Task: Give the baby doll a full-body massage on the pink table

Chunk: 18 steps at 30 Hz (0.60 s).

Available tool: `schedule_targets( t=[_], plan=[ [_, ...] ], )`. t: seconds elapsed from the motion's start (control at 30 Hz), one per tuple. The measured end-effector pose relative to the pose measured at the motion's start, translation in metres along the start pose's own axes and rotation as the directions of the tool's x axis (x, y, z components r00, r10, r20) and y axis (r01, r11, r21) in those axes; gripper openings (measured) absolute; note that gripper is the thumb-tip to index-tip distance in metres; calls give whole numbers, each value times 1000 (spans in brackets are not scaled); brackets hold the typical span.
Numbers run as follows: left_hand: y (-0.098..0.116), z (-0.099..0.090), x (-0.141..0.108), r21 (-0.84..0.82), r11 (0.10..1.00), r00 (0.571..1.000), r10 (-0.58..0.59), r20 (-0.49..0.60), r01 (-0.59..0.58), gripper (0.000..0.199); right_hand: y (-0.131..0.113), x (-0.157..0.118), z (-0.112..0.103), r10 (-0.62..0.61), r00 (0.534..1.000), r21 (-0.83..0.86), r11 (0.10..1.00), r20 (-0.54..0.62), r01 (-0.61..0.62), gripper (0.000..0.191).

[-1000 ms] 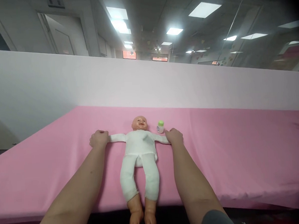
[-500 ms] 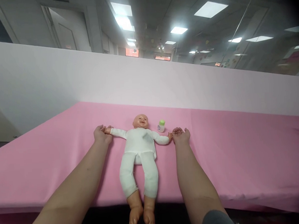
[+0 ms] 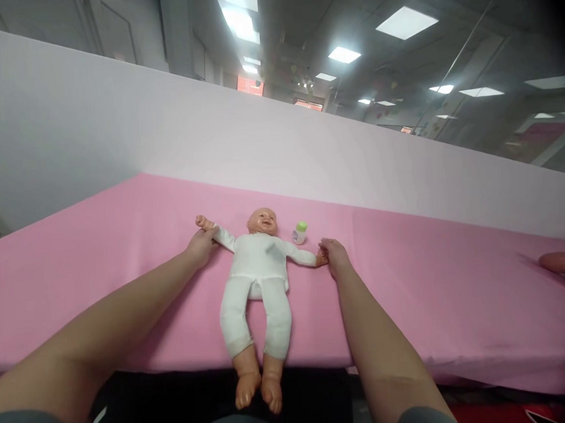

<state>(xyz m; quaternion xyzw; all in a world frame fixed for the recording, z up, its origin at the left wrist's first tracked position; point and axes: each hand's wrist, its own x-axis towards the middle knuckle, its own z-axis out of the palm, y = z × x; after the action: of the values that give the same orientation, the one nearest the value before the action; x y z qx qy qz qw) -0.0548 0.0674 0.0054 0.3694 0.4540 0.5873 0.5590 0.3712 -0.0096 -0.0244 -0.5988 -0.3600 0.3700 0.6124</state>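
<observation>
A baby doll (image 3: 259,255) in a white suit lies face up, arms spread, its bare feet reaching past the table's near edge. My left hand (image 3: 201,247) is closed around the doll's forearm at the left, just below the doll's raised hand (image 3: 204,222). On the other side, my right hand (image 3: 336,256) has its fingers curled at the doll's other hand (image 3: 321,258) and holds it; part of the grip is hidden. Beside the doll's head stands a small clear bottle (image 3: 299,234) with a green cap, touched by neither hand.
A pink cover (image 3: 437,279) spreads over the table. Behind it runs a low white partition (image 3: 241,138) with glass above. At the far right edge lies a skin-toned object (image 3: 564,263), partly cut off, possibly another doll.
My left hand has shifted from the doll's hand to its forearm, and that arm is now angled farther up. My right hand has turned over, fingers curling at the doll's other hand. The view has tilted.
</observation>
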Motion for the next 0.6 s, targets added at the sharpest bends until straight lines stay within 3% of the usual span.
schedule_targets(
  t=[0.13, 0.23, 0.3, 0.37, 0.43, 0.5, 0.6],
  plan=[
    [9, -3, 0, 47, 997, 995, -70, 69, 67, 13, -9, -24, -13, -24, 988, -168, 985, 154, 50, 72],
    [10, -7, 5, 80, 993, 982, -101, 157, 89, 14, -25, -37, -21, -6, 963, -437, 890, 270, 128, 100],
    [9, -9, 8, 77, 993, 979, -99, 177, 86, 14, -35, -41, -23, 16, 944, -589, 785, 329, 192, 93],
    [8, -8, 10, 73, 993, 983, -98, 157, 88, 17, -42, -44, -24, 25, 934, -686, 686, 357, 243, 68],
    [7, -4, 10, 87, 992, 990, -95, 100, 87, 24, -44, -46, -23, 18, 940, -717, 651, 341, 248, 48],
    [6, 3, 10, 123, 989, 997, -81, 4, 80, 30, -43, -47, -23, 0, 952, -659, 721, 307, 213, 46],
    [5, 12, 10, 227, 971, 988, -38, -153, 72, 35, -42, -44, -20, -17, 969, -402, 908, 245, 118, 61]
  ],
)
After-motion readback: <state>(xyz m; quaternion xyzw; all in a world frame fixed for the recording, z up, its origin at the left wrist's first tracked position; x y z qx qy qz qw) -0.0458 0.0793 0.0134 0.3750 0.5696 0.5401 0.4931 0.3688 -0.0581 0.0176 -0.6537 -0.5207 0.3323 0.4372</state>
